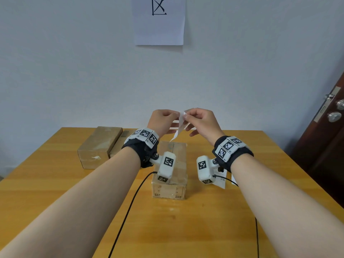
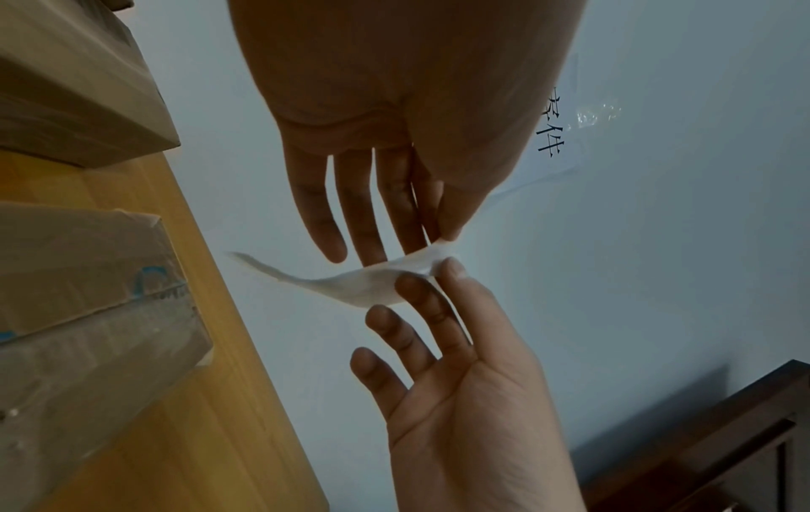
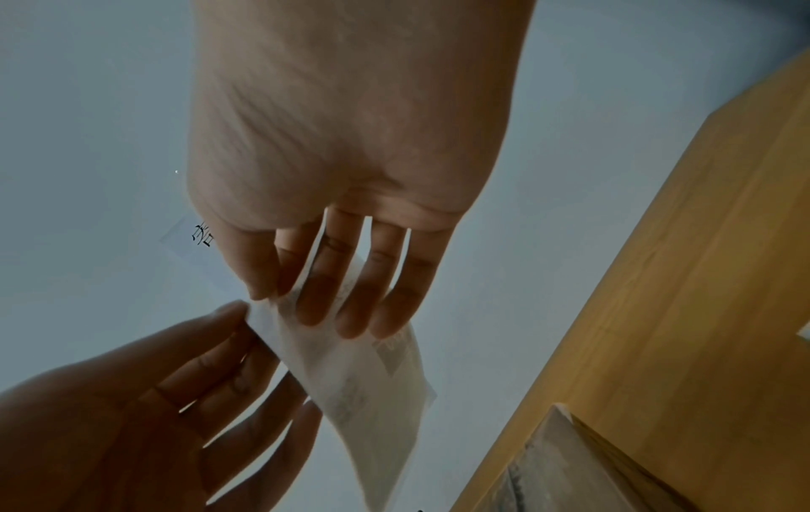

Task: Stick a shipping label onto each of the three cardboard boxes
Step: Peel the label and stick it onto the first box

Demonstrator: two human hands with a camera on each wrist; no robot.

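I hold a white shipping label (image 1: 179,129) up in the air above the table. My left hand (image 1: 176,114) and right hand (image 1: 187,115) both pinch its top corner between thumb and forefinger, with the other fingers spread. The rest of the label hangs down and curls. In the left wrist view the label (image 2: 350,285) bows below my left hand (image 2: 442,240). In the right wrist view it (image 3: 363,381) trails from my right hand (image 3: 269,298). A taped cardboard box (image 1: 179,161) stands under my wrists. Two more boxes (image 1: 98,146) lie side by side at the back left.
More white labels (image 1: 220,180) lie on the wooden table (image 1: 204,220) to the right of the middle box, partly hidden by my right wrist camera. Black cables (image 1: 130,207) run across the near table. A door (image 1: 327,138) stands at the right, and a paper sheet (image 1: 159,21) hangs on the wall.
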